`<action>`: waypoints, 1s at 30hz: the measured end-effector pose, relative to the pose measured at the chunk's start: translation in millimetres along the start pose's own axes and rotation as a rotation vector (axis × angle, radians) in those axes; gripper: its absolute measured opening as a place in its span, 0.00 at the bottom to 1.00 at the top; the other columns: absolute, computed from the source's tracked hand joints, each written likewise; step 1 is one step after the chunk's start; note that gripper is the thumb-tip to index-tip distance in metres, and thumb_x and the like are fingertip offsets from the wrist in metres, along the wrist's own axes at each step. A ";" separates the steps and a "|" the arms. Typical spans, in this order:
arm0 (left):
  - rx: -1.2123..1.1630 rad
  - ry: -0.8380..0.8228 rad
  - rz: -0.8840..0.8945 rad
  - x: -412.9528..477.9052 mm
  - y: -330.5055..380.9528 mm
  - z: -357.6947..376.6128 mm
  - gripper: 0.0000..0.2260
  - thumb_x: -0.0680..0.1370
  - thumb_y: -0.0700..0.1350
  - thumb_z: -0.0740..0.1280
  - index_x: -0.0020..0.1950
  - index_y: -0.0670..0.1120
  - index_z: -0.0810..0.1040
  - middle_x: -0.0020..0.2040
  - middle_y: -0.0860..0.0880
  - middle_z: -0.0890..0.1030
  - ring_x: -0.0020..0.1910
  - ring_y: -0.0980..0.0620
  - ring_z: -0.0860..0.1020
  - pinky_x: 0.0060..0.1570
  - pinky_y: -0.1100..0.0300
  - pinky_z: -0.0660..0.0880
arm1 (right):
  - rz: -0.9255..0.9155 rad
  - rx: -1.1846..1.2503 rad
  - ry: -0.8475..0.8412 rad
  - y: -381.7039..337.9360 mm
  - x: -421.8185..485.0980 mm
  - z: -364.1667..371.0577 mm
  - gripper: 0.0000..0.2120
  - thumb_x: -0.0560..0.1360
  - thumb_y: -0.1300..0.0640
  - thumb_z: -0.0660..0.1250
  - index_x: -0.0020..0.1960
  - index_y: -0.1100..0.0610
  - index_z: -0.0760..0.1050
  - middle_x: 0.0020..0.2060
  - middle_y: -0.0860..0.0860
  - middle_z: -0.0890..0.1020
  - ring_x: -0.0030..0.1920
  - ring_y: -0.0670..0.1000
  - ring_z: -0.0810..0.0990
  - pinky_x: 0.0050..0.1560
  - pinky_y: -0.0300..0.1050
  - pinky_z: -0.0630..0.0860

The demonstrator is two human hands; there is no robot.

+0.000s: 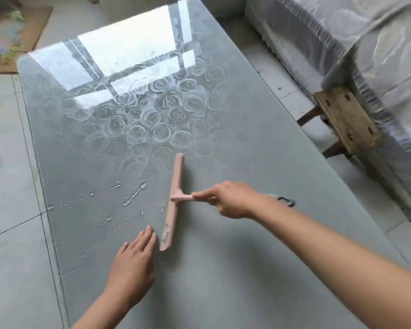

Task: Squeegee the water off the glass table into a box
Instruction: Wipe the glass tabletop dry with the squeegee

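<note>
Floor tiles fill the left, with a brown mat at far left top, blurred. Next we get the glass table, grey with a rose pattern under the glass and bright window glare at its far end. Water streaks lie in thin broken patches on the near-left part of the glass, between the table's left edge and the tool. Left hand is palm down over the glass, fingers straight and pressed together, holding nothing, fingertips just beside the near end of the blade; we cannot tell if it touches the glass. Pink squeegee sits on the table about mid-width in the near half, its blade running near to far with the edge down on the glass and its short handle pointing right. Right hand grips that handle, fingers curled round it, arm reaching in from the lower right. Behind the right wrist we see 1 small dark curved item, too blurred to identify. Right of the table stands a worn wooden stool on the floor, against a sofa with a grey patterned cover.
</note>
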State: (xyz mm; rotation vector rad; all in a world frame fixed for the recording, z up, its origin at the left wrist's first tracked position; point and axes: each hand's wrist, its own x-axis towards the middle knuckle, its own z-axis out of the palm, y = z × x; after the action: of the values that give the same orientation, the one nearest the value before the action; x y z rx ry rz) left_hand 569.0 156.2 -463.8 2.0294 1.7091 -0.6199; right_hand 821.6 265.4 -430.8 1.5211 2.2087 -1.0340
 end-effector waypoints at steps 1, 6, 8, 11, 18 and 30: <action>-0.002 0.008 0.013 2.0 -1.6 -1.2 0.28 0.78 0.42 0.53 0.78 0.53 0.50 0.79 0.54 0.46 0.77 0.56 0.50 0.74 0.57 0.53 | -0.023 -0.015 0.018 -9.3 8.1 -1.2 0.28 0.78 0.60 0.56 0.68 0.31 0.63 0.61 0.45 0.78 0.61 0.53 0.75 0.46 0.42 0.67; -0.022 0.039 0.055 7.6 -11.6 -5.5 0.27 0.78 0.40 0.53 0.77 0.54 0.55 0.79 0.56 0.49 0.76 0.58 0.54 0.73 0.58 0.53 | 0.039 -0.191 0.051 27.2 -7.2 -42.5 0.22 0.79 0.51 0.59 0.64 0.26 0.65 0.61 0.46 0.78 0.59 0.52 0.76 0.43 0.42 0.66; -0.033 0.048 0.060 8.2 -13.1 -2.7 0.28 0.78 0.40 0.52 0.77 0.54 0.55 0.78 0.56 0.49 0.76 0.58 0.54 0.72 0.60 0.54 | 0.148 -0.197 -0.005 53.4 -22.6 -59.9 0.21 0.79 0.51 0.58 0.63 0.25 0.65 0.60 0.47 0.78 0.58 0.53 0.76 0.43 0.43 0.67; -0.046 0.033 0.060 9.3 -11.6 2.9 0.30 0.76 0.40 0.53 0.78 0.53 0.53 0.79 0.55 0.48 0.76 0.58 0.53 0.72 0.60 0.55 | 0.185 -0.102 -0.078 55.2 -26.6 -62.6 0.25 0.79 0.58 0.59 0.66 0.30 0.66 0.62 0.48 0.78 0.60 0.53 0.76 0.52 0.44 0.72; -0.046 -0.020 0.044 4.2 -10.8 7.7 0.33 0.75 0.39 0.54 0.79 0.50 0.46 0.79 0.53 0.42 0.77 0.55 0.47 0.74 0.55 0.48 | 0.010 -0.129 -0.018 -13.5 22.5 -27.4 0.30 0.77 0.62 0.55 0.68 0.30 0.63 0.61 0.43 0.78 0.60 0.53 0.75 0.45 0.42 0.66; 0.127 -0.007 0.048 2.2 81.2 -28.6 0.32 0.76 0.39 0.54 0.78 0.43 0.45 0.78 0.44 0.38 0.77 0.48 0.40 0.75 0.48 0.42 | 0.314 0.047 0.056 127.6 -182.7 10.9 0.23 0.81 0.53 0.53 0.66 0.26 0.60 0.66 0.39 0.74 0.63 0.52 0.74 0.53 0.48 0.73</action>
State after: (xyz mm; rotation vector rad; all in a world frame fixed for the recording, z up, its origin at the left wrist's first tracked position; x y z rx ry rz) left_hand 651.4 161.3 -439.4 2.1449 1.6498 -0.7354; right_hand 1009.4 154.4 -384.5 1.8626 1.9066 -0.9578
